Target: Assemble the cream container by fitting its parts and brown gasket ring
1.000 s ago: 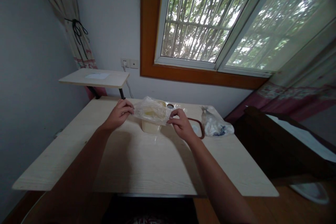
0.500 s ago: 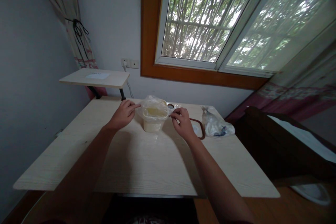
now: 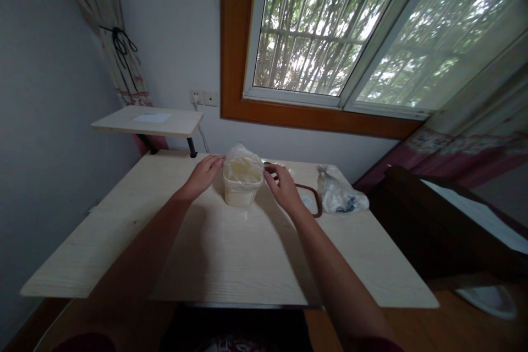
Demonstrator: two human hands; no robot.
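A cream plastic container [image 3: 240,196] stands upright on the table in front of me. Over its top lies a thin clear plastic bag [image 3: 243,162], puffed up and bunched above the rim. My left hand [image 3: 205,175] pinches the bag's left side, its fingertips partly lost behind the plastic. On the opposite side, my right hand [image 3: 282,183] has thumb and fingers closed at the bag's right edge. Just beyond my right wrist lies a lid with a brown rim [image 3: 317,202], flat on the table.
A crumpled plastic bag [image 3: 340,192] with something whitish and blue in it sits at the table's right. On the back left, a small raised shelf [image 3: 181,124] carries a paper sheet [image 3: 152,117]. The table [image 3: 247,264] reaches back towards the wall below the window.
Both hands have come closer together at the container's sides. The plastic between them has gone from stretched outward to gathered and puffed higher over the rim.
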